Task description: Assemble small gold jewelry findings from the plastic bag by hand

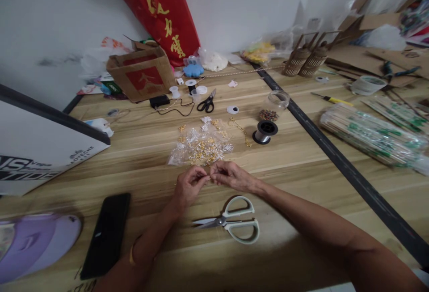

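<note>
My left hand [190, 185] and my right hand [232, 176] meet fingertip to fingertip over the table, both pinched closed. Between them is a tiny gold-coloured piece [209, 178], too small to make out. Just beyond my fingers lies a clear plastic bag [177, 154] with a heap of small gold and silver jewellery findings [205, 145]. A short gold chain [239, 127] lies to the right of the heap, near a black spool of thin wire or thread [265, 132]. Closer to me, scissors with pale handles [231, 221] rest partly open on the wood.
A glass jar of beads [274, 105] and black scissors [207, 102] stand farther back. At left are a black phone [106, 234], a purple object [40, 243] and a large white box [43, 149]. Packs of wrapped sticks [372, 135] lie right, past a dark strip [321, 142].
</note>
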A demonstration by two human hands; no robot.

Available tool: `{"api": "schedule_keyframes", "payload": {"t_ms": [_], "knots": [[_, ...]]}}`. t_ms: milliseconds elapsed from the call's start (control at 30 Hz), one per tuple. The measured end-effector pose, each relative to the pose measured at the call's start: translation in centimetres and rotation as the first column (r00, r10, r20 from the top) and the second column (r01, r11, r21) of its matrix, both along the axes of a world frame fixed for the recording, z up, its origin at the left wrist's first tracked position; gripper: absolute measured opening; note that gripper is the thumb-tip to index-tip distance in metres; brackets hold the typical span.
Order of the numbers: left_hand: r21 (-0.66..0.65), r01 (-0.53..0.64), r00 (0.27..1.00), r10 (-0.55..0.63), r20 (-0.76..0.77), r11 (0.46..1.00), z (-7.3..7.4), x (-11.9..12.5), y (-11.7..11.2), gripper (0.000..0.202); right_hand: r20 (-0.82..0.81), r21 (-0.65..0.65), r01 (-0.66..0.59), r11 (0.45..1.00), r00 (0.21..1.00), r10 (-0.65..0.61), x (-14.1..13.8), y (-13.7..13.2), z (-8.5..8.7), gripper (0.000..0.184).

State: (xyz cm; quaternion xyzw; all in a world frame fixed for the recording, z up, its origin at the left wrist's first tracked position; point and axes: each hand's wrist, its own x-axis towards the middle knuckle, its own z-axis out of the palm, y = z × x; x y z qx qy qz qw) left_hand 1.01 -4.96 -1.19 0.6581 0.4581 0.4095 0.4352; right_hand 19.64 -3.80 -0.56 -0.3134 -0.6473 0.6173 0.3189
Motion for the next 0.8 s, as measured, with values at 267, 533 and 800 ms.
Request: {"api": "schedule_keyframes", "payload": {"t_ms": [267,533,800], "knots": [[0.002,0.037,0.998,-0.037,-0.059,0.999,-0.07,-0.03,-0.02,0.008,-0.007,-0.014,0.014,1.000,1.000,-0.014,-0.05,-0.09,0.33,0.023],[0.055,0.070,0.984,-0.060,-0.169,0.996,0.23,-0.14,-0.15,0.012,0.109,0.125,0.018,0.992,0.994,-0.031,0.23,0.03,-0.07,0.015],[0.175,0.112,0.955,-0.057,-0.291,0.978,0.28,-0.22,-0.21,0.013,0.176,0.225,0.012,0.974,0.983,-0.052,0.23,0.03,-0.63,0.012]]}}
